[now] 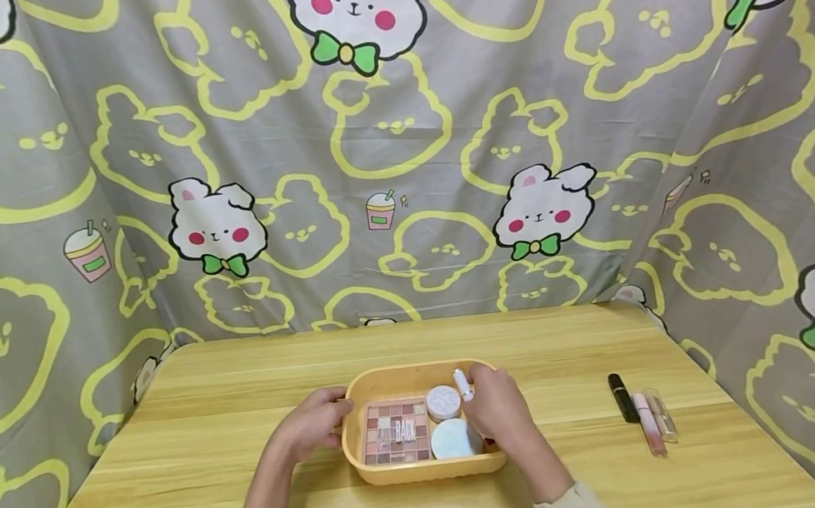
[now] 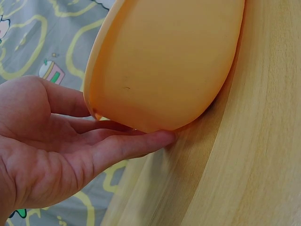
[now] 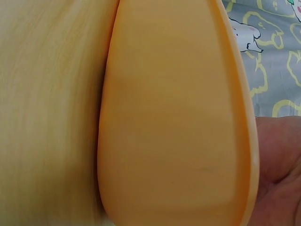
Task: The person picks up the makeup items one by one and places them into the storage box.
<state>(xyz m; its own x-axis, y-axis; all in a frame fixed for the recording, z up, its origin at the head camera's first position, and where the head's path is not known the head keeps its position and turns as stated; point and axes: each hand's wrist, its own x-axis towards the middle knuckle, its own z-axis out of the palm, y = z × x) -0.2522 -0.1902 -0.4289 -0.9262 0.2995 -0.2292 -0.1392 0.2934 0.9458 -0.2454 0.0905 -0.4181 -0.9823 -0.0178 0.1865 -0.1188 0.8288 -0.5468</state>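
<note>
A yellow-orange plastic basket stands on the table. At its left end my left hand grips the rim and wall, seen closer in the left wrist view, where the hand meets the basket's outer wall. My right hand reaches over the right end and holds a small white tube, perhaps a lipstick. Inside lie an eyeshadow palette, a round white compact and a smaller round marbled case. The right wrist view hides the right fingers behind the basket wall.
On the right of the wooden table lie a black tube, a pink lip gloss tube and a clear tube. A patterned grey curtain hangs behind the table and at both sides.
</note>
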